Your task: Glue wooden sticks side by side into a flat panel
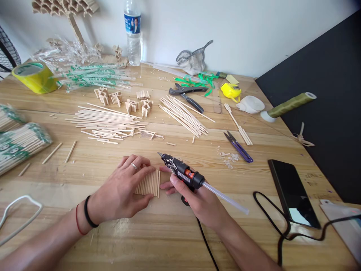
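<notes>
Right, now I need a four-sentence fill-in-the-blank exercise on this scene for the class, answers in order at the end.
The right hand holds a ____.
The left hand is on a row of wooden ____.
The phone lies to the ____ of both hands.
The main colour of the label on the bottle is ____.

Missing words: glue gun; sticks; right; blue.

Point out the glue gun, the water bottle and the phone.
Glue gun (183, 171): head view, on its body.
Water bottle (133, 25): head view, on its label.
Phone (290, 188): head view, on its screen.
</notes>
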Action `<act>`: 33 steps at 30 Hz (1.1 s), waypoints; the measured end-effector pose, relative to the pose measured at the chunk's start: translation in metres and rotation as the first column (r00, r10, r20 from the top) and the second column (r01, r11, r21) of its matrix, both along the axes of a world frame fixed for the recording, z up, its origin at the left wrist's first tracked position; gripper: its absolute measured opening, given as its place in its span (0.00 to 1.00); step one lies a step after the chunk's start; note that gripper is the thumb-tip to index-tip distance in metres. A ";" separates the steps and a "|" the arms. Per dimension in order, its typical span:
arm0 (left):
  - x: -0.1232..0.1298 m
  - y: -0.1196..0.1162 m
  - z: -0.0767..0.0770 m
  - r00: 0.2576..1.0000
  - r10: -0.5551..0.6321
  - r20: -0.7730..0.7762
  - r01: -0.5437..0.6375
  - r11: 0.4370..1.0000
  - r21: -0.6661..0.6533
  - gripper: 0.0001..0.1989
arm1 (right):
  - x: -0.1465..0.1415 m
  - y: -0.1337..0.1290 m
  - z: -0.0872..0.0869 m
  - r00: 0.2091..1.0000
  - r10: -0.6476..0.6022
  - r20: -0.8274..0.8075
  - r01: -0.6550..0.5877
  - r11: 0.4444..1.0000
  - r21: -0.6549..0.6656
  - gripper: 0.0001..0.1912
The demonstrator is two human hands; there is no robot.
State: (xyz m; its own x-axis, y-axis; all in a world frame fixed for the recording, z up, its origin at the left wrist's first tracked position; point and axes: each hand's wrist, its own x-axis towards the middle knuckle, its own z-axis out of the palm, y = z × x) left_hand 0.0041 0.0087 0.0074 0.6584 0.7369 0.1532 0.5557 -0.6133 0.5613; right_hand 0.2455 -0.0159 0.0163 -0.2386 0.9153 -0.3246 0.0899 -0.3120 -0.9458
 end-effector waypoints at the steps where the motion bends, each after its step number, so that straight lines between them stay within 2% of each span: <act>1: 0.000 0.000 0.000 1.000 -0.004 -0.001 0.004 1.000 -0.001 0.26 | 0.000 0.000 0.000 1.000 -0.001 0.003 0.001 1.000 -0.006 0.21; 19: 0.003 0.000 -0.002 1.000 0.015 0.003 -0.015 0.998 0.059 0.24 | 0.001 -0.004 -0.001 0.999 -0.014 -0.036 0.013 1.000 -0.022 0.19; 26: 0.001 0.001 0.002 1.000 -0.006 0.021 0.006 1.000 -0.003 0.24 | 0.001 -0.001 0.004 1.000 -0.008 -0.009 0.008 0.999 -0.031 0.20; 33: 0.001 -0.001 0.003 1.000 0.011 0.017 -0.011 1.000 -0.001 0.23 | 0.002 -0.001 0.007 1.000 -0.007 0.009 0.008 0.998 -0.062 0.22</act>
